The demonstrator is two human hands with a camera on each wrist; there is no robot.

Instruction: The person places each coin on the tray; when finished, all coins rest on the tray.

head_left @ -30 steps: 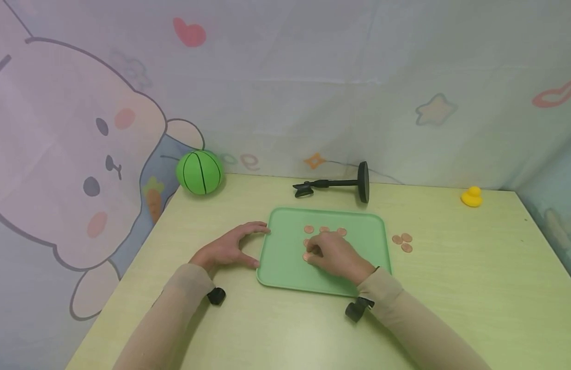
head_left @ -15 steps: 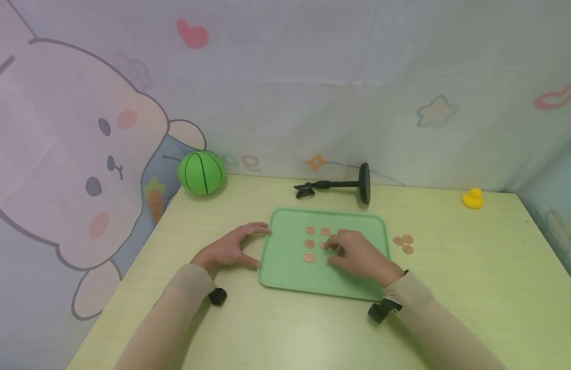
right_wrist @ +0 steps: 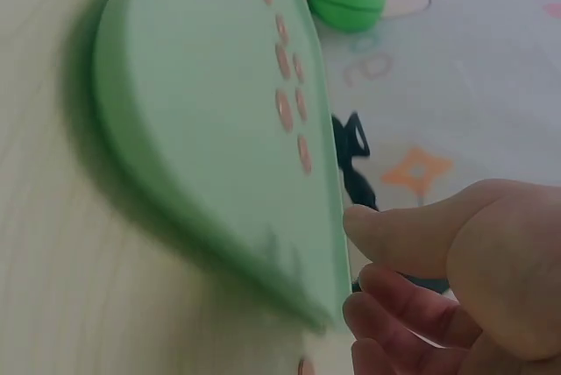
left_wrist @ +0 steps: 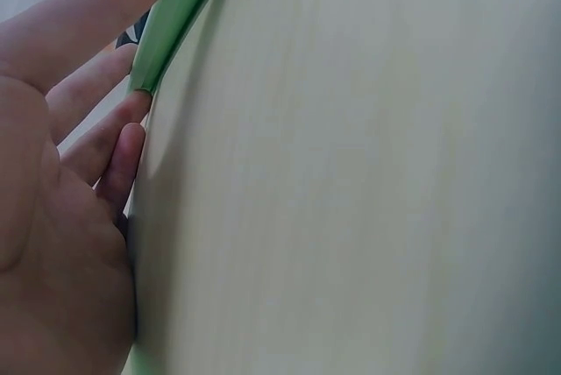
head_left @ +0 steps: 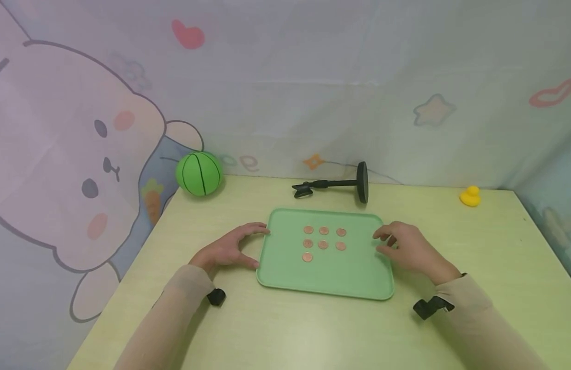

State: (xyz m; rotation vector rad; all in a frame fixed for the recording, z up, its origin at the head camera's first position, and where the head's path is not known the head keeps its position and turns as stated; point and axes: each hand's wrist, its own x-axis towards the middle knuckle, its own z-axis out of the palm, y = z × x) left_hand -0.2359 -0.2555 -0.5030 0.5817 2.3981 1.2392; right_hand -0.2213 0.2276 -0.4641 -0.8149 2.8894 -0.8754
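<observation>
Right hand (head_left: 407, 248), fingers loosely curled and holding nothing, hovers at the tray's (head_left: 285, 272) 3 o'clock edge; left hand (head_left: 230, 247) braces 9 o'clock, fingers spread.

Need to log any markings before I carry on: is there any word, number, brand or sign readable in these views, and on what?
None can be read for sure.
Backdrop cloth: pale letter-like marks right of the green ball, perhaps "oe", partly hidden and too faint to tell.
Coins on the green tray: too small to read.
Black stand and yellow duck: no visible label.
</observation>
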